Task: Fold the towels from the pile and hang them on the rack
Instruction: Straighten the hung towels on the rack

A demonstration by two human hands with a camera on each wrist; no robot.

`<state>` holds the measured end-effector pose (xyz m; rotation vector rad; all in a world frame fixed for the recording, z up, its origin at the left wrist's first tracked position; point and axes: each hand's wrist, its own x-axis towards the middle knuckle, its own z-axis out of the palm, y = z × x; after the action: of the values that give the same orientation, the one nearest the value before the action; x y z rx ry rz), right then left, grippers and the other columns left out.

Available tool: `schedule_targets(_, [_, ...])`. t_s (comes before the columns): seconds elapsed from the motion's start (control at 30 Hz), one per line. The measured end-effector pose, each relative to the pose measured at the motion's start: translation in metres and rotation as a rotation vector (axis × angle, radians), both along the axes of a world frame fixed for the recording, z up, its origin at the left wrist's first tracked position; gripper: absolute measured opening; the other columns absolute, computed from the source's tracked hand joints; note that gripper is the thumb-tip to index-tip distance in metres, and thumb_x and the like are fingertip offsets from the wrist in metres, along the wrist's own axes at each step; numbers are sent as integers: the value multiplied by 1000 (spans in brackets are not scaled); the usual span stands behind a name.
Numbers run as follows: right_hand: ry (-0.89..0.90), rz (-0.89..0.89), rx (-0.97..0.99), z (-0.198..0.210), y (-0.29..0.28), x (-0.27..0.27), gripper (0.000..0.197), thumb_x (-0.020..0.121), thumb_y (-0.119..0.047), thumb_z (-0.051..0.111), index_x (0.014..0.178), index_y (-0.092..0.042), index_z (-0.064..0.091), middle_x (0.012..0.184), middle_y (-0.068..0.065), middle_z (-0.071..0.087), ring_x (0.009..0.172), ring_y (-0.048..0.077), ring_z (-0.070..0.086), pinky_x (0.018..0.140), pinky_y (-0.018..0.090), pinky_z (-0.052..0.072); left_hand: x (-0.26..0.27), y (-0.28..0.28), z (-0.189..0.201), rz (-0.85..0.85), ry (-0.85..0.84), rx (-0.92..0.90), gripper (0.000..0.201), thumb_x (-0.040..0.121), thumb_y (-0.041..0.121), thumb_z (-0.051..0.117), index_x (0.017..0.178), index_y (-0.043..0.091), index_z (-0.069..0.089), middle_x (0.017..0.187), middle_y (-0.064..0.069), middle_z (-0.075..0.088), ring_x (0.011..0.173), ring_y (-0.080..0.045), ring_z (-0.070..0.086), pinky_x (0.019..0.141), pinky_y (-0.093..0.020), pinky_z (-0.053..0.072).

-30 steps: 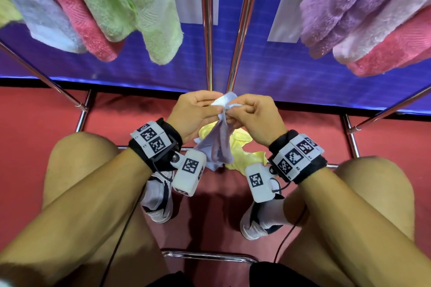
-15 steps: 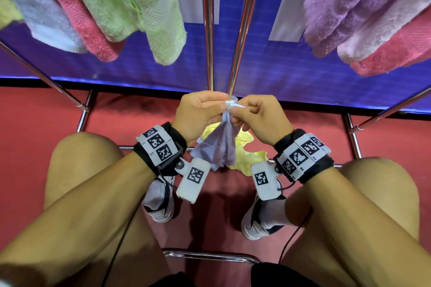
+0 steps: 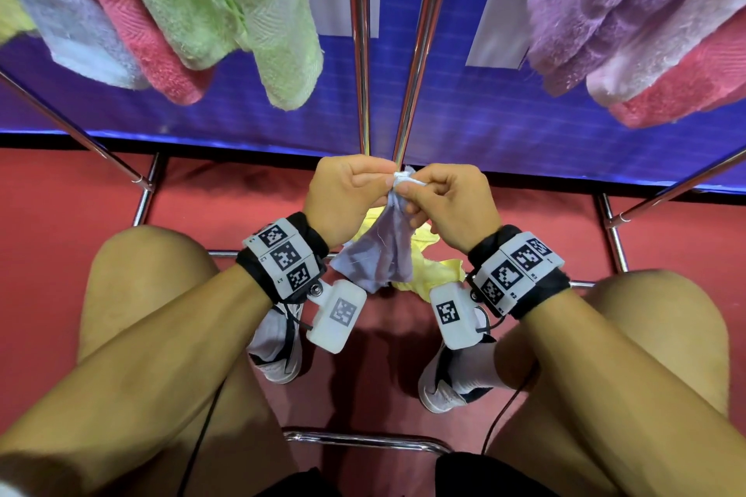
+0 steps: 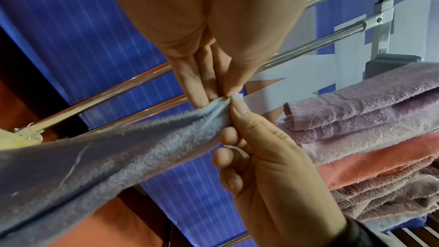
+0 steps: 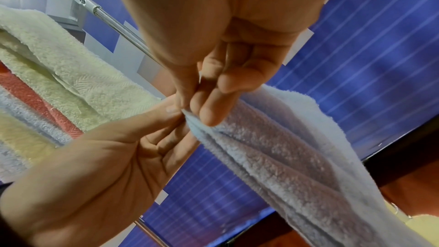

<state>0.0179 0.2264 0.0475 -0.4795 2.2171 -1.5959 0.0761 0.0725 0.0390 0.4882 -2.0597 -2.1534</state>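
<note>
Looking down from your head, your left hand (image 3: 343, 196) and right hand (image 3: 448, 202) pinch one corner of a pale blue towel (image 3: 379, 254) hanging between your knees, above a yellow towel (image 3: 432, 274) on the floor. Left wrist view: fingers (image 4: 199, 89) curled on that corner. Right wrist view: fingers (image 5: 209, 108) clamp it too.

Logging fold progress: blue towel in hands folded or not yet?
Not yet: blue towel hangs bunched from both hands pinching one corner.

yellow towel (image 3: 430, 274): mostly hidden | hung towels (image 3: 646, 20): tops cropped
</note>
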Motion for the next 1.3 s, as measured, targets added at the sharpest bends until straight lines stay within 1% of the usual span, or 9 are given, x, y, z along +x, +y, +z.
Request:
schedule_targets(0.23, [-10, -37, 0, 0, -2, 1, 22, 85, -18, 76, 64, -20, 68, 59, 11, 67, 47, 19, 64, 44, 13, 41, 0, -5, -4, -46, -2, -94, 22, 88, -1, 69, 92, 20, 72, 86, 1, 76, 87, -19, 74, 82, -37, 60])
schedule_targets(0.37, [-27, -36, -26, -2, -1, 0, 18, 83, -22, 79, 68, -16, 70, 58, 8, 67, 49, 21, 66, 49, 20, 48, 0, -5, 1, -60, 3, -89, 21, 81, -1, 77, 89, 18, 73, 80, 7, 76, 83, -11, 74, 75, -26, 58])
schedule_targets(0.67, [78, 40, 48, -11, 1, -5, 22, 82, -30, 79, 75, -10, 72, 62, 6, 71, 62, 21, 72, 65, 41, 61, -3, -11, 1, -50, -12, -66, 14, 77, -1, 79, 81, 12, 74, 81, -14, 75, 76, -22, 74, 71, -32, 62])
schedule_targets(0.73, [148, 71, 101, -12, 2, -8, 15, 82, -30, 76, 76, -18, 71, 58, 4, 66, 58, 17, 67, 64, 36, 59, -3, -13, 3, -73, 3, -64, 11, 80, 0, 77, 83, 9, 74, 83, -17, 75, 79, -25, 74, 73, -35, 62])
schedule_targets(0.8, [237, 126, 200, -13, 4, -12, 12, 84, -27, 73, 74, -21, 67, 56, 6, 59, 51, 11, 52, 58, 27, 48, -3, -16, 6, -78, 29, -51, 12, 82, 0, 74, 81, 12, 74, 81, -13, 75, 76, -23, 73, 71, -33, 61])
schedule_targets(0.9, [325, 204, 365, -16, 6, -19, 22, 84, -21, 66, 68, -9, 58, 54, 5, 48, 53, 16, 39, 56, 30, 37, -5, -21, 8, -67, 50, -42, 21, 85, 2, 72, 76, 21, 76, 76, -16, 72, 69, -25, 63, 64, -29, 55])
schedule_targets(1.0, [358, 246, 500, -28, 10, -27, 25, 86, -20, 64, 70, -4, 56, 67, 10, 51, 67, 23, 44, 63, 36, 36, -6, -25, 10, -10, 56, -47, 20, 82, 6, 74, 73, 23, 77, 74, -19, 66, 70, -26, 56, 64, -31, 51])
schedule_targets(1.13, [362, 280, 526, -33, 15, -33, 27, 85, -17, 68, 67, -19, 48, 88, 3, 54, 90, 14, 42, 77, 24, 31, -7, -35, 16, 80, 53, -12, 11, 75, 14, 75, 70, 23, 78, 70, -6, 70, 72, -24, 60, 73, -39, 53])
schedule_targets(1.3, [341, 184, 545, -35, 18, -29, 16, 81, -20, 65, 68, -17, 56, 69, 3, 62, 70, 26, 55, 67, 35, 45, -7, -48, 17, 159, 75, 19, 12, 87, -1, 69, 81, 9, 72, 69, -1, 72, 67, -13, 67, 66, -27, 57])
